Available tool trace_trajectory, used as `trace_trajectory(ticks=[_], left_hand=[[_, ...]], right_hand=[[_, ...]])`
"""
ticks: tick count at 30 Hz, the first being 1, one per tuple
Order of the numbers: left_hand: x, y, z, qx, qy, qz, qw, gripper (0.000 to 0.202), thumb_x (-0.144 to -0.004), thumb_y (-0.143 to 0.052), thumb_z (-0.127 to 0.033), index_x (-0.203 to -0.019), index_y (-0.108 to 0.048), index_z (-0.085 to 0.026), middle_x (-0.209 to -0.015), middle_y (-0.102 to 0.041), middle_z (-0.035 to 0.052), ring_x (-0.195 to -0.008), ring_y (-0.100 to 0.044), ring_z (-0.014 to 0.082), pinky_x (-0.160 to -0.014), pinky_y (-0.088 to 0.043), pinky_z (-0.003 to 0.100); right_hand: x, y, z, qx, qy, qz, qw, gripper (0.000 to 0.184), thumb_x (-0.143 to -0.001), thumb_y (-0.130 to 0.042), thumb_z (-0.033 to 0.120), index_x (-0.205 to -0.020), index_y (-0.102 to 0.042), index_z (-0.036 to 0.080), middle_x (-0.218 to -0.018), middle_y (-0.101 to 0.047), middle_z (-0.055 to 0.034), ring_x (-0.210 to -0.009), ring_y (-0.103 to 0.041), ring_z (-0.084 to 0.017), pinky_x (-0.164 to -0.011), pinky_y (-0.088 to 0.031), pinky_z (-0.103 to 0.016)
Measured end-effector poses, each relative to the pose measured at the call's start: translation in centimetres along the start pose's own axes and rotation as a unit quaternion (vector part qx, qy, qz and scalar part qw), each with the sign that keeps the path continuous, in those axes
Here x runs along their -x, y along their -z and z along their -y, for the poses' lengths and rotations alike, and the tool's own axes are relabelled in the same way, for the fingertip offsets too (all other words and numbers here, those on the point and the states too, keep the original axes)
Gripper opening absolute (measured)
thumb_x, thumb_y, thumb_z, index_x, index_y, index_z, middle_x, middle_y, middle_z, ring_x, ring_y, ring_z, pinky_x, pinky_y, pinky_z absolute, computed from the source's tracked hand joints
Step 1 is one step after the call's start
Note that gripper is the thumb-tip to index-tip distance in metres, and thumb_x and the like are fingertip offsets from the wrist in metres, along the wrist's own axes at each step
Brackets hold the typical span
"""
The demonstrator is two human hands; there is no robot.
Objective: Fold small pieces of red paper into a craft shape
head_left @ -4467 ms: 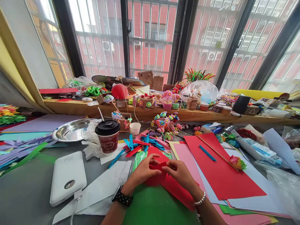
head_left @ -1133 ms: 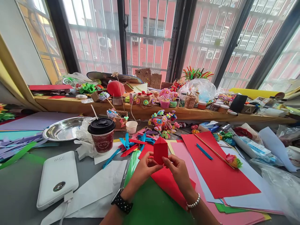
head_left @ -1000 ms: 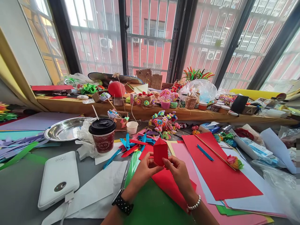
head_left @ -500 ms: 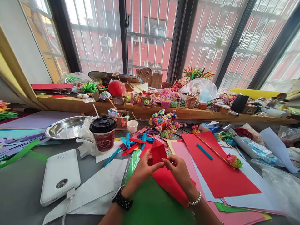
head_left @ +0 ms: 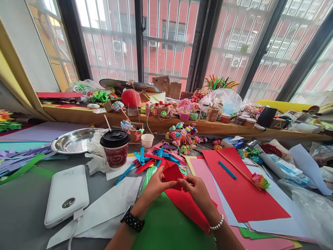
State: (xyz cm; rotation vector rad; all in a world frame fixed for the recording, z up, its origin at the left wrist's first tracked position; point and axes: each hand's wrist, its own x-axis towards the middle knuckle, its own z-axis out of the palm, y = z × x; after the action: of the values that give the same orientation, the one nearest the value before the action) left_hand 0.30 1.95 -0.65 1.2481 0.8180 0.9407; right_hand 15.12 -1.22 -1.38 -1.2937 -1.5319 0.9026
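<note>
Head cam view: left hand (head_left: 156,184) and right hand (head_left: 197,189) both have their fingers pinched shut on a small folded red paper (head_left: 171,172), one on each side. It's held just above a red sheet (head_left: 187,208) and green sheet (head_left: 166,229) on the worktop (head_left: 23,208), with a coffee cup (head_left: 114,148) off to the left.

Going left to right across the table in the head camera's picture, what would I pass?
White power bank → coffee cup with black lid → left hand → folded red paper → right hand → blue paper strip → paper flower.
</note>
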Motion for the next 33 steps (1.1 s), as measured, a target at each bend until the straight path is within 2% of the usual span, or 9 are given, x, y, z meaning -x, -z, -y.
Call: trace_trajectory(ticks=[5, 10, 17, 24, 33], left_hand=[[0.09, 0.27, -0.07, 0.006, 0.014, -0.034, 0.999, 0.047, -0.054, -0.068, -0.033, -0.091, -0.048, -0.014, -0.071, -0.064, 0.0033, -0.068, -0.060, 0.0192, -0.064, -0.046, 0.028], [0.19, -0.09, -0.15, 0.007, 0.026, -0.070, 0.997, 0.046, -0.051, -0.068, -0.032, -0.089, -0.049, -0.014, -0.071, -0.063, 0.0029, -0.070, -0.060, 0.0187, -0.063, -0.045, 0.026], [0.22, -0.56, -0.15, 0.010, 0.022, -0.065, 0.998, 0.032, -0.052, -0.068, -0.032, -0.073, -0.054, -0.013, -0.063, -0.063, 0.0028, -0.068, -0.059, 0.0198, -0.061, -0.046, 0.027], [0.10, -0.29, 0.13, 0.046, 0.017, -0.077, 0.996, 0.037, -0.052, -0.069, -0.026, -0.082, -0.051, -0.014, -0.069, -0.063, 0.0030, -0.067, -0.060, 0.0183, -0.064, -0.048, 0.030], [-0.16, -0.04, 0.49, 0.026, 0.038, -0.069, 0.997, 0.039, -0.051, -0.069, -0.027, -0.084, -0.052, -0.013, -0.072, -0.064, 0.0051, -0.072, -0.060, 0.0203, -0.066, -0.048, 0.030]], right_hand=[[-0.03, 0.06, 0.06, -0.016, -0.009, 0.054, 0.998, 0.028, -0.071, -0.049, 0.041, -0.065, -0.059, 0.016, -0.062, -0.057, -0.0014, -0.059, -0.050, -0.013, -0.053, -0.039, -0.022], [-0.05, -0.08, -0.18, 0.023, -0.001, 0.035, 0.999, 0.027, -0.072, -0.049, 0.039, -0.060, -0.053, 0.015, -0.058, -0.055, -0.0003, -0.056, -0.049, -0.012, -0.051, -0.037, -0.022], [-0.03, -0.34, -0.29, 0.050, 0.011, 0.040, 0.998, 0.024, -0.075, -0.047, 0.034, -0.061, -0.050, 0.015, -0.060, -0.054, -0.0006, -0.056, -0.049, -0.012, -0.052, -0.038, -0.022], [-0.03, -0.29, -0.04, 0.053, 0.043, 0.045, 0.997, 0.023, -0.078, -0.043, 0.032, -0.065, -0.053, 0.016, -0.063, -0.055, -0.0010, -0.060, -0.050, -0.013, -0.054, -0.038, -0.022], [-0.05, -0.13, -0.32, 0.025, 0.040, 0.069, 0.997, 0.022, -0.079, -0.041, 0.030, -0.066, -0.053, 0.016, -0.065, -0.056, -0.0010, -0.062, -0.052, -0.013, -0.056, -0.040, -0.022]])
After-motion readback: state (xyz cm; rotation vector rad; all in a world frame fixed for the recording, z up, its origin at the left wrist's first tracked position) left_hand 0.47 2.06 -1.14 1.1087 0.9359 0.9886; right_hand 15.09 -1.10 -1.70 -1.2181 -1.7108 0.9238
